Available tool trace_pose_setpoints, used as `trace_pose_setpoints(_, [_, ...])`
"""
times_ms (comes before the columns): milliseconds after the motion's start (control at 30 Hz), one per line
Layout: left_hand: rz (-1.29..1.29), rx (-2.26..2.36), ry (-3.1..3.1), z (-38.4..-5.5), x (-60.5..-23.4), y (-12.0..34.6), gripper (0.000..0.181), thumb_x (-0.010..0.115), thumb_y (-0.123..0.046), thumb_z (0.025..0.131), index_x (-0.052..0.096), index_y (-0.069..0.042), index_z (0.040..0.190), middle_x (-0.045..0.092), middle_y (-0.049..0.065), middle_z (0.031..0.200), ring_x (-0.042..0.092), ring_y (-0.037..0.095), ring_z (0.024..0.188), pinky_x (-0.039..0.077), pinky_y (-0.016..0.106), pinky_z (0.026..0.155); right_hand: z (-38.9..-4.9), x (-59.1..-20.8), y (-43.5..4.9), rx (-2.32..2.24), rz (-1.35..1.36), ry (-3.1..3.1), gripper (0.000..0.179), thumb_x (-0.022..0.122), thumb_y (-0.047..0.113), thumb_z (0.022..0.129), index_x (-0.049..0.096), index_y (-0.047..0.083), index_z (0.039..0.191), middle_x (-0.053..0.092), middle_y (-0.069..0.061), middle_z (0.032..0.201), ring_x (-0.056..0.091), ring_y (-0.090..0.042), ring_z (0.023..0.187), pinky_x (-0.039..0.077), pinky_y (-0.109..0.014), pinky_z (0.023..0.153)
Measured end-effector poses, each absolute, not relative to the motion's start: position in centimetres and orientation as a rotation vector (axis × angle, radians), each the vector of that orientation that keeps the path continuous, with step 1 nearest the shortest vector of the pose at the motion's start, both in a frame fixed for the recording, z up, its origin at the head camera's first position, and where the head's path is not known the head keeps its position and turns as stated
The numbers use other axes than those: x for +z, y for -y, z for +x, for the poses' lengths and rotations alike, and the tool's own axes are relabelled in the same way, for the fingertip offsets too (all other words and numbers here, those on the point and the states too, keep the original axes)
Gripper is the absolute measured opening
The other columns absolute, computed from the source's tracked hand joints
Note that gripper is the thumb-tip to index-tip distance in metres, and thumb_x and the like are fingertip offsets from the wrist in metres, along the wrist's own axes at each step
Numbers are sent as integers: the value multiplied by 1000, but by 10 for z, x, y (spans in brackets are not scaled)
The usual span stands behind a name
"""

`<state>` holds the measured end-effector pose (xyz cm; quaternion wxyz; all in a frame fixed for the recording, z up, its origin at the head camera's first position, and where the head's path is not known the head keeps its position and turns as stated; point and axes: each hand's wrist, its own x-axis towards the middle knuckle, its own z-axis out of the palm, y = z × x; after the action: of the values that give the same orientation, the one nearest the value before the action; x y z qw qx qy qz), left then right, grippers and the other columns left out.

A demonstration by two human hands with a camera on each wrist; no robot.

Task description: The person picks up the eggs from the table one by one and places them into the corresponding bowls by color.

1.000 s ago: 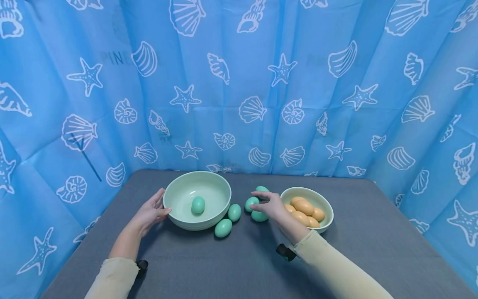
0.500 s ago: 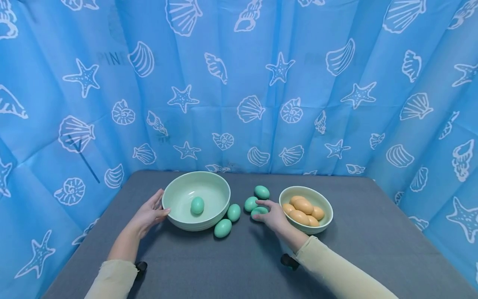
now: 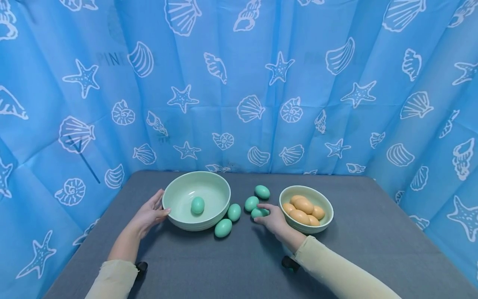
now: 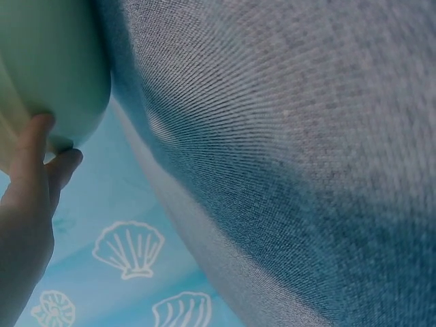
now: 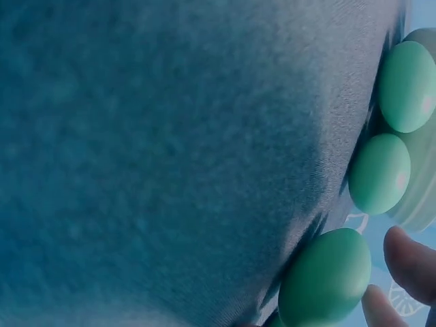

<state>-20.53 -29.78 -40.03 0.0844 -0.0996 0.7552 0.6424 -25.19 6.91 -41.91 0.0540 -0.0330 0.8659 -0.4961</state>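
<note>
The right hand (image 3: 274, 221) is straddling the nearest green egg (image 3: 261, 213), a finger lying along its far side and the thumb along its near side; whether they are pinching the shell I cannot tell. The egg is probably light and stiff, with a smooth skin inviting slips and rolling; real or imitation is unclear, so a gentle hold across its narrow waist, thumb opposite fingertips, seems safest. Just beyond the fingertips and to their left, a second green egg (image 3: 251, 204) is crowding that side, and a third green egg (image 3: 262, 192) is lying farther beyond. Right of this hand, a small bowl (image 3: 316, 197) is holding orange eggs (image 3: 304, 205). Left of the grip, a fourth green egg (image 3: 234, 212) and a fifth green egg (image 3: 223, 228) are sitting beside a large bowl (image 3: 213, 191), which is holding a sixth green egg (image 3: 197, 205). At that bowl's left side, the left hand (image 3: 147, 216) is resting against it, fingers extended rather than wrapping round. The left wrist view is showing fingertips against the outer wall, partly hidden from the head camera; the right wrist view is showing fingertips close by a foremost egg (image 5: 325, 278), though which one is uncertain, while only the head view is showing the orange eggs.
</note>
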Motion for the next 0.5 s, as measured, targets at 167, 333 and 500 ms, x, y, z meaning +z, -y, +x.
trace_pose_setpoints(167, [-298,1915,-2255,-205,-401,298,87,54,-5,103,-11,-12,160,-12,12,167,0,40,154,22,59,120,-254,-420,-68,-1482,-105,-2660,43,76,-4,84,66,-5,125,58,-28,135,55,-33,118,48,-47,98])
trace_pose_setpoints(333, [-299,1916,-2254,-205,-401,297,87,54,-5,103,-11,-12,160,-12,12,167,0,40,154,22,59,120,-255,-420,-66,-1456,-104,-2684,38,75,-5,84,69,-3,122,61,-25,131,57,-28,107,51,-39,87])
trace_pose_setpoints(500, [-273,1926,-2244,-204,-401,298,86,53,-5,103,-11,-12,160,-12,12,167,0,40,154,22,59,120,-257,-421,-65,-1433,-131,-2713,32,74,-6,84,71,-3,116,65,-23,123,57,-24,89,48,-29,68])
